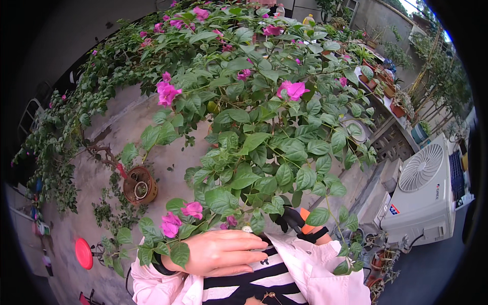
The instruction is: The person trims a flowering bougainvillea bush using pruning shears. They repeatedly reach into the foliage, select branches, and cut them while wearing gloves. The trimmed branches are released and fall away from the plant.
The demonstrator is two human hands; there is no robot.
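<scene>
A bougainvillea (244,152) with green leaves and magenta bracts spreads close before me. My left hand (217,251) is bare, back upward, fingers stretched to the right across my chest. A leafy sprig (180,254) overlaps its wrist. Nothing shows in its grasp, though the palm side is hidden. Just above the fingers is a small pale round thing (247,229), too small to make out. Partly behind leaves, my right hand (288,220) wears a black glove and appears closed around an orange-and-black tool (305,221). The tool's far end is hidden by foliage.
A potted plant (140,185) stands on the concrete floor at left, near a red round seat (84,253). At right sits a Gree air-conditioner outdoor unit (419,190). Behind it, several pots line a ledge (396,110). More pots (377,261) stand low at right.
</scene>
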